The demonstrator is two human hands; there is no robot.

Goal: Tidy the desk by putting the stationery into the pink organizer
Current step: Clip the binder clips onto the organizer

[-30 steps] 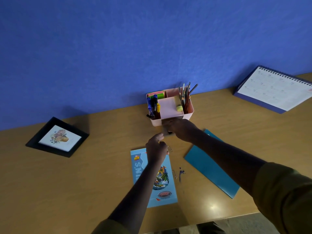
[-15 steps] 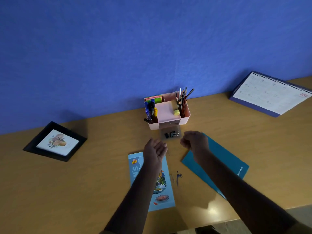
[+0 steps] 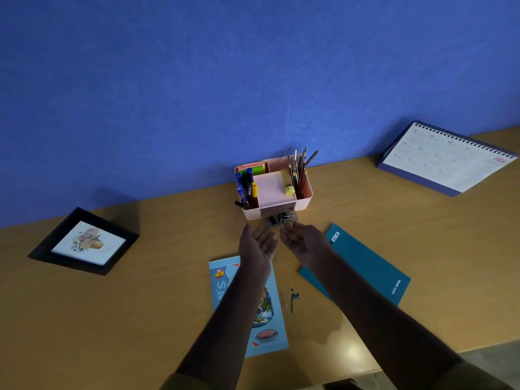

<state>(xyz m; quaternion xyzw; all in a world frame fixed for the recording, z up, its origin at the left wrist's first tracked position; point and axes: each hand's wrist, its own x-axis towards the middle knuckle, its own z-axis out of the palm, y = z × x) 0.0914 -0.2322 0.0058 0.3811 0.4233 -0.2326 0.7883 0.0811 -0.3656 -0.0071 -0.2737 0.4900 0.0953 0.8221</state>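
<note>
The pink organizer [image 3: 305, 196] stands at the back of the desk by the blue wall, holding pens [image 3: 245, 185], pencils [image 3: 298, 168], sticky notes [image 3: 251, 167] and a yellow eraser [image 3: 289, 190]. Its small front drawer [image 3: 278, 219] is pulled out, with black binder clips inside. Just in front of the drawer, my left hand [image 3: 257, 244] and my right hand [image 3: 302, 240] lie side by side, palms up, fingers relaxed, holding nothing. Small clips [image 3: 289, 298] lie loose on the desk between my forearms.
A light blue leaflet [image 3: 270, 327] lies under my left forearm and a teal notebook [image 3: 365, 266] under my right. A black picture frame [image 3: 84, 242] sits at the left, a desk calendar [image 3: 447, 159] at the back right. The desk's front edge runs at the lower right.
My right hand let go of the drawer, drew back and opened palm up. My left hand opened and moved up beside it. The drawer now stands open with binder clips showing.
</note>
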